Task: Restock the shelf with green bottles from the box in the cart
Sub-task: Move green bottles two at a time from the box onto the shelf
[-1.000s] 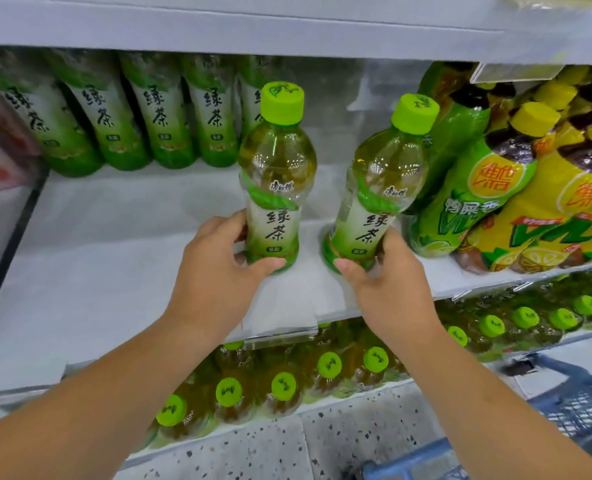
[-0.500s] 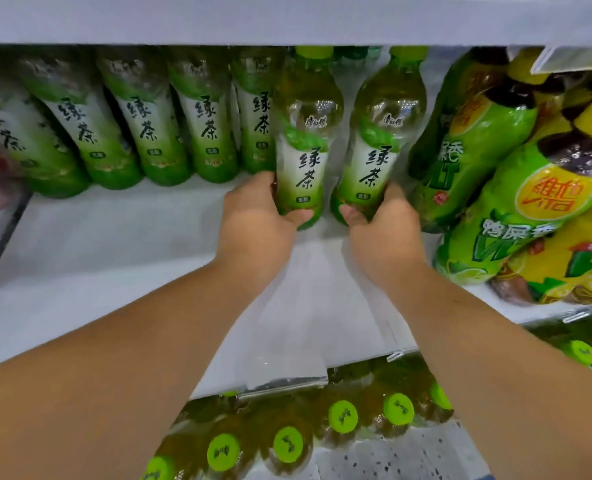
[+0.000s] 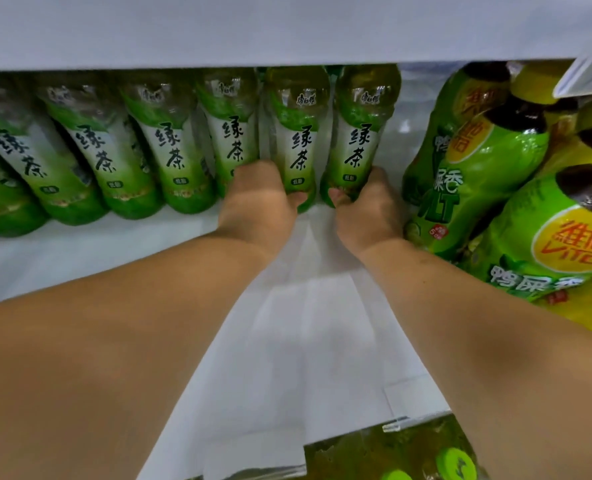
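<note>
Back row, left: four green tea bottles [image 3: 93, 157] are standing side by side at the rear of the white shelf [image 3: 80, 251], their white-and-green labels facing forward, their caps hidden behind the edge of the shelf above [image 3: 287, 29].

Left hand: the left hand [image 3: 260, 199] is wrapping around the base of the left-held bottle [image 3: 299, 133], fingers curled closed on it, thumb tip showing at the bottle's lower right.

Left-held bottle: it is standing upright, or nearly so, at the back of the shelf, just beside the last bottle of the row; whether its bottom is touching the shelf I cannot tell.

Right hand: the right hand [image 3: 367, 209] is gripping the bottom of the right-held bottle [image 3: 362, 129], closed on it, with a thumb tip showing at the lower left.

Right-held bottle: it is sitting just beside the left-held one, leaning slightly, its cap out of sight under the upper shelf.

Right side: larger lemon tea bottles [image 3: 488, 161] with green and yellow labels are crowding the right of the shelf, tilted, just beside the right hand.

Front of shelf: bare white shelf is stretching between the two forearms.

Below: green caps [image 3: 455, 462] of bottles on the lower shelf are showing at the bottom right.
</note>
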A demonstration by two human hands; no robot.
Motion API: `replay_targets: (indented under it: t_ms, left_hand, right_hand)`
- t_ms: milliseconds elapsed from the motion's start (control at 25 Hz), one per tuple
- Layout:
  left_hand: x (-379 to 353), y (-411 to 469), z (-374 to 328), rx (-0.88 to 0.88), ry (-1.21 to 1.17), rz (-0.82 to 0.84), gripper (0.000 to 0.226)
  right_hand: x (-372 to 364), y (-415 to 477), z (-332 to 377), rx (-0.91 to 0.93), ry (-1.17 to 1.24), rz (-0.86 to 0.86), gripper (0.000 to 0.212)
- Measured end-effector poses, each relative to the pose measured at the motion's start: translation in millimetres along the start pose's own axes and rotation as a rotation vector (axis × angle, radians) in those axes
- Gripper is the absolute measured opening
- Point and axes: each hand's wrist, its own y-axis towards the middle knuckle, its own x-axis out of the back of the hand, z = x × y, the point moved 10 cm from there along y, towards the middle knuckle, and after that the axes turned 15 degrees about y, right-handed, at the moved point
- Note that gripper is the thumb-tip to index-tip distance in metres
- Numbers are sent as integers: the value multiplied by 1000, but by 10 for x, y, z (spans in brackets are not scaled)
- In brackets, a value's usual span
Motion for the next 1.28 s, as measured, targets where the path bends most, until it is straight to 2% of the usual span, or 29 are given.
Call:
replay_targets:
  t_ms: [280, 520, 680, 880, 1040, 1200, 1280]
  left_hand:
    - [-76, 126, -85, 43, 13, 59, 43]
    - [-99, 150, -92, 57, 36, 48, 46]
    - [-115, 157, -73, 90, -5, 66, 51]
    - [-158, 162, -70, 80, -1, 69, 50]
    - [-150, 132, -57, 64, 17, 43, 50]
    - [-99, 93, -18, 33, 21, 12, 45]
    - [-97, 75, 41, 36, -26, 19, 43]
  right_hand:
    - [-143, 121, -67, 57, 96, 27, 37]
    - [-147, 180, -84, 55, 4, 33, 41]
    - [-172, 199, -83, 103, -53, 2, 55]
    - [-181, 225, -114, 121, -42, -14, 47]
    - [-208, 246, -113, 105, -125, 18, 54]
    - [-206, 239, -126, 74, -100, 33, 68]
    - [-203, 232, -125, 67, -77, 25, 62]
